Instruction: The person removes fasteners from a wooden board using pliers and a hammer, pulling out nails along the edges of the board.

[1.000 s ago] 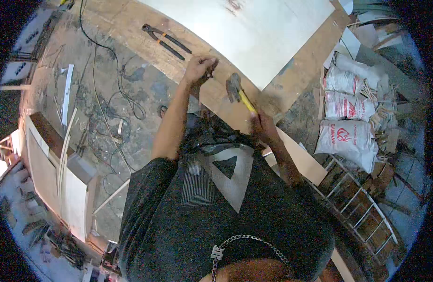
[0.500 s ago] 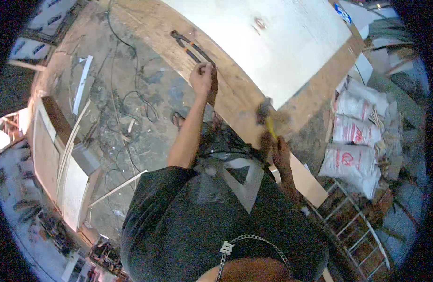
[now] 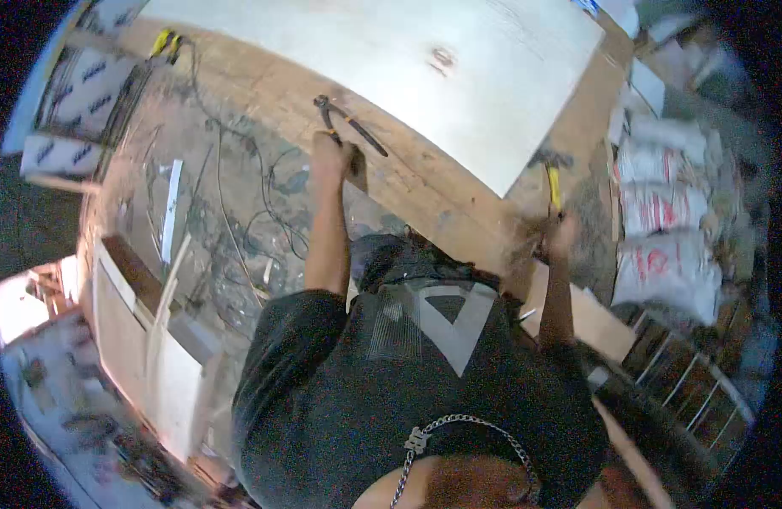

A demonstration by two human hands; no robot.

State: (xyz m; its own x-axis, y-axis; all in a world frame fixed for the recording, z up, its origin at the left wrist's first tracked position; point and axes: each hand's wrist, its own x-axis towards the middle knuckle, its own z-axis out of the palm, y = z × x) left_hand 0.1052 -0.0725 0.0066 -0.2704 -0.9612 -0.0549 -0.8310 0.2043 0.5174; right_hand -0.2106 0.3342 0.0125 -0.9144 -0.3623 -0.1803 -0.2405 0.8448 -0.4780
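Note:
My left hand (image 3: 330, 159) is closed at one handle of a pair of end-cutting pincers (image 3: 357, 127), at the edge of the wooden surface. The pincers' jaws point away from me, and their handles are spread, the other one lying free to the right. My fingertips are partly hidden. My right hand (image 3: 562, 235) is wrapped round the lower grip of a hammer (image 3: 553, 182) with a yellow handle. Its dark metal head is up, close to the corner of the white board (image 3: 484, 110). Motion smears the area beside this hand.
The white board lies over a brown wooden sheet (image 3: 255, 72). A yellow-and-black tool (image 3: 165, 44) with a cord sits at the far left. Cables (image 3: 225, 195) trail over the floor. White sacks (image 3: 667, 271) are stacked at right, near a metal ladder-like frame (image 3: 692, 377). Wood panels (image 3: 174, 382) stand at left.
My left hand has shifted to the pincers' left handle, and the handles are wider apart. My right hand has carried the hammer to the right. The whole view has turned slightly.

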